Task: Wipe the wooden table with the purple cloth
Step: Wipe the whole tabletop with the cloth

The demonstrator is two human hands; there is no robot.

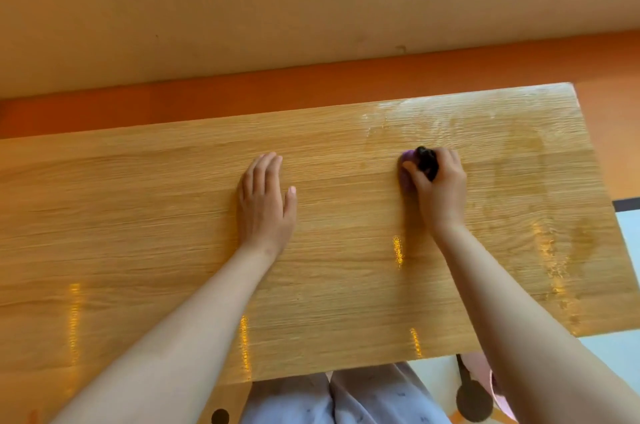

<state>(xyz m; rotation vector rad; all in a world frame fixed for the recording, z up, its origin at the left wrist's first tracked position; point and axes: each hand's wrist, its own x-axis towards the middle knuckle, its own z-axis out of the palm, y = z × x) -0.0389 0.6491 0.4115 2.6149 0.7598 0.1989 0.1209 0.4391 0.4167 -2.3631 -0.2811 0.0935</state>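
The wooden table (138, 215) fills most of the head view, with pale grain and damp, shiny streaks across its right part. My right hand (440, 184) grips the purple cloth (408, 174), bunched up with a dark part showing between the fingers, and holds it down on the tabletop right of centre. Only the cloth's left edge shows; my hand hides the rest. My left hand (265, 202) rests flat on the table's middle, fingers straight and together, holding nothing.
Beyond the table's far edge runs an orange band (311, 84) under a beige wall (311, 1). The table's right end (595, 202) borders a pale floor. My legs in light trousers (346, 399) stand at the near edge, beside a dark round object (472, 401).
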